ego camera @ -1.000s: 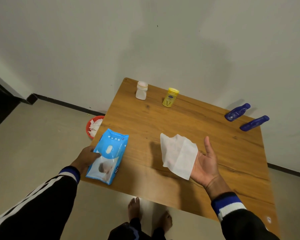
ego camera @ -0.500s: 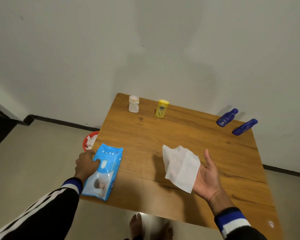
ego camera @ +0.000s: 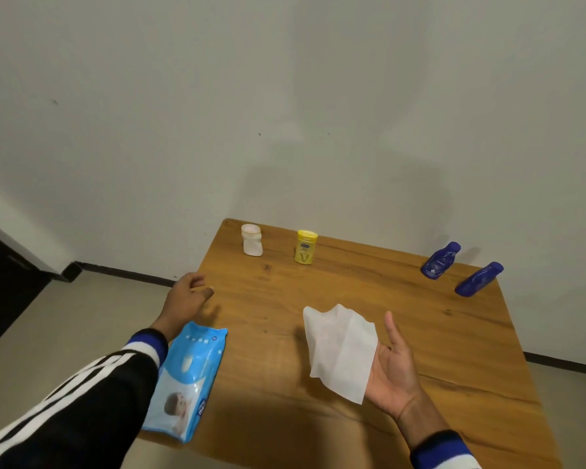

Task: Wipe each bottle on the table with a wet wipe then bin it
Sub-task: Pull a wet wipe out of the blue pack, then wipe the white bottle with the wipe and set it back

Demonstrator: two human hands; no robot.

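The wooden counter (ego camera: 369, 299) carries everything, and the blue pack of wet wipes (ego camera: 190, 377) is the largest thing on it, lying flat at the near left edge; it looks soft and slack, so it would want pinning down when a sheet is pulled.

The open wet wipe (ego camera: 340, 352) comes next. It lies draped over the upturned right hand (ego camera: 391, 374), whose fingers are straight and spread under it rather than curled round it. The sheet is limp, thin and probably damp and clingy, so it should wrap a bottle easily but needs bunching in the palm.

The left hand (ego camera: 185, 297) hovers over the counter's left edge beyond the pack, fingers loosely curled, holding nothing.

Two dark blue bottles (ego camera: 440, 260) (ego camera: 478, 279) stand at the far right, light plastic and likely slick; best taken round the body. The yellow bottle (ego camera: 306, 247) and the small white bottle (ego camera: 252, 239) stand at the far left, squat, light and easy to tip.
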